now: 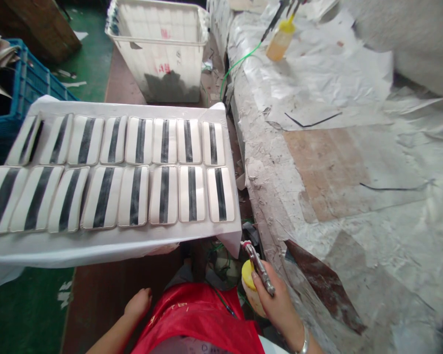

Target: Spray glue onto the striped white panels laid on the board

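Note:
My right hand (pixel 275 295) is wrapped round a metal spray gun (pixel 257 268) with a yellow-capped cup (pixel 251 290) hanging below it. The gun's nozzle is near the front right corner of a white-covered table (pixel 192 238). My left hand (pixel 138 302) hangs closed in front of that table, and I see nothing in it. Two rows of flat, white, rounded rectangular pieces (pixel 163 194) lie on the cover, each with a dark stripe along its length. None of them is touched by either hand.
On the right a bench (pixel 384 162) is covered with stained sheets and scraps. A second yellow-capped bottle (pixel 280 39) with a green hose (pixel 239 61) stands at its back. A white bin (pixel 158 54) is behind the table; a blue crate (pixel 40 78) is at left.

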Motion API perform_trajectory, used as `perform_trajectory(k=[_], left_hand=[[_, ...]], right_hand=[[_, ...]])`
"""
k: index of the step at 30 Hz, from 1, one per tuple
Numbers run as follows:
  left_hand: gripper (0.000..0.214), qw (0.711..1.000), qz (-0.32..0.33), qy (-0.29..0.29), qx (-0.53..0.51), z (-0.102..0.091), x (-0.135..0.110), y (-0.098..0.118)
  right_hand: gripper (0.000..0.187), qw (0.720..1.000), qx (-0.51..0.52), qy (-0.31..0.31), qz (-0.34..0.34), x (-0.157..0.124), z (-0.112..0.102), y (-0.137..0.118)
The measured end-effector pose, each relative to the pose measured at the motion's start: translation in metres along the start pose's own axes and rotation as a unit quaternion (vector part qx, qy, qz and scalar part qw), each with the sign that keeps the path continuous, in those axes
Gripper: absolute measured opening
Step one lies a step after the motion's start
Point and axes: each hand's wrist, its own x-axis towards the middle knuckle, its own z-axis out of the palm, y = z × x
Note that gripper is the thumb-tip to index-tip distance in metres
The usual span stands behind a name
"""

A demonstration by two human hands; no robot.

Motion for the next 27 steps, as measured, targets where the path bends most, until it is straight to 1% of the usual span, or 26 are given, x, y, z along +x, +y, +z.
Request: perform_trajectory(k=[5,8,10,14,17,23,27], left_hand=[[0.033,1.000,0.003,0.015,0.008,-0.007,0.001,0.006],[0.033,1.000,0.002,0.013,0.010,-0.009,0.003,0.005],[0.032,1.000,0.001,0.013,0.011,-0.010,0.004,0.003],[0.033,1.000,-0.001,0.011,0.012,-0.009,0.003,0.000],[0.033,1.000,0.004,0.013,0.008,-0.010,0.004,0.000],[0.036,1.000,0.005,0.017,0.017,-0.011,0.006,0.004],[0.039,1.000,0.005,0.022,0.002,-0.008,0.006,0.003]], right_hand=[[0.031,0.998,0.019,-0.055,-0.021,-0.006,0.006,-0.006],[0.030,0.996,0.039,-0.070,-0.025,-0.007,0.010,-0.010],[0.030,0.997,0.048,-0.062,-0.015,-0.008,0.011,-0.009],[0.032,0.999,0.041,-0.026,0.001,-0.008,0.007,0.000],[0.034,1.000,0.027,-0.007,-0.012,-0.002,0.001,0.003],[0.032,0.998,0.027,0.019,-0.044,0.028,-0.006,-0.012],[0.029,0.997,0.024,0.030,-0.060,0.051,-0.011,-0.024]])
